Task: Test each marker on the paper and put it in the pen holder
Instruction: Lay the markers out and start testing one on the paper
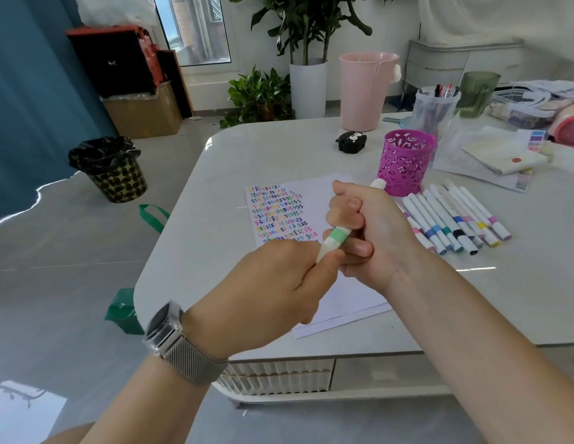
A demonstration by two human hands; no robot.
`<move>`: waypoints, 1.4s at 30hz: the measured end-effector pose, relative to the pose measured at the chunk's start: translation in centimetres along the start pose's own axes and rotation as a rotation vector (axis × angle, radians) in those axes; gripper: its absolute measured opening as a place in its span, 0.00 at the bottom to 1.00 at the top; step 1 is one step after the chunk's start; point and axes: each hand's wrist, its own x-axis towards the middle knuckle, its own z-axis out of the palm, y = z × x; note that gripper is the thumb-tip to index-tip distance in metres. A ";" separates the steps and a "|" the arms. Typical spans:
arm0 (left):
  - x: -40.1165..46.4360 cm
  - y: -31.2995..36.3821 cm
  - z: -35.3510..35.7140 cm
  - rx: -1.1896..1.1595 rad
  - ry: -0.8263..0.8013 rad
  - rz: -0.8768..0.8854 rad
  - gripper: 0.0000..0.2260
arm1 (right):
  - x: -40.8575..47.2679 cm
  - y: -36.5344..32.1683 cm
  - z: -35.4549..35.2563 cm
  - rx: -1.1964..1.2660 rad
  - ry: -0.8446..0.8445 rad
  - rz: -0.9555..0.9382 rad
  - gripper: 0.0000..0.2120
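We hold one white plastic marker with a mint-green band in both hands above the white sheet of paper covered in rows of coloured squiggles. Our right hand is curled round the barrel, whose white end pokes out past the knuckles toward the purple perforated metal pen holder. Our left hand pinches the capped end just below the green band; cap looks seated, can't tell if it's loosened. The left wrist carries a watch with a steel mesh strap. Just right of the right hand, a row of white markers with coloured caps lies side by side on the pale glossy table, close beside the holder. Beyond the holder: a clear plastic cup of pens and a pink plastic bucket.
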 end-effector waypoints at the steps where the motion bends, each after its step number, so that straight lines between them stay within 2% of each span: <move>1: -0.1 0.0 -0.1 -0.020 0.014 -0.001 0.21 | 0.1 -0.2 0.1 0.004 -0.013 -0.003 0.25; 7: 0.0 0.4 -0.3 -0.157 0.009 0.011 0.22 | 0.9 0.1 0.2 -0.019 -0.007 -0.009 0.24; 10: -2.8 -0.3 -1.5 -0.409 -0.084 0.009 0.25 | 1.5 -3.9 -2.9 0.173 0.219 -0.175 0.26; 12: -4.7 -1.8 -3.0 -0.513 -0.087 -0.102 0.24 | 1.3 -6.4 -5.8 0.187 0.317 -0.307 0.21; 14: -4.7 -3.7 -3.6 -0.454 -0.082 -0.154 0.24 | 1.6 -6.1 -7.1 0.096 0.287 -0.279 0.17; 18: -2.0 -4.8 -2.6 -0.394 -0.029 -0.108 0.19 | 3.3 -2.5 -6.3 0.055 0.189 -0.146 0.17; 23: -1.0 -6.2 -1.1 -0.163 -0.063 -0.207 0.22 | 3.6 -0.9 -4.7 0.072 0.137 -0.186 0.10; 26: -1.1 -7.2 -0.5 -0.001 -0.024 -0.280 0.16 | 3.8 0.4 -4.7 0.045 0.154 -0.198 0.15; 29: -1.6 -8.2 -0.2 0.238 0.007 -0.216 0.13 | 3.9 1.7 -4.3 -0.084 0.137 -0.235 0.22; 31: -1.7 -8.8 -0.3 0.322 -0.054 -0.146 0.16 | 3.8 2.6 -3.8 -0.206 0.113 -0.261 0.22; 35: -0.9 -9.4 -0.4 0.373 -0.167 -0.097 0.24 | 4.0 4.2 -3.4 -0.510 0.087 -0.300 0.07; 37: -0.3 -10.0 -0.3 0.384 -0.177 -0.117 0.28 | 4.3 4.9 -3.6 -0.623 0.107 -0.373 0.03; 40: 0.1 -10.6 0.0 0.415 -0.180 -0.142 0.35 | 4.7 5.7 -3.5 -0.737 0.156 -0.517 0.09; 42: 0.2 -10.4 0.2 0.412 -0.181 -0.151 0.36 | 4.8 6.0 -3.1 -0.776 0.178 -0.555 0.15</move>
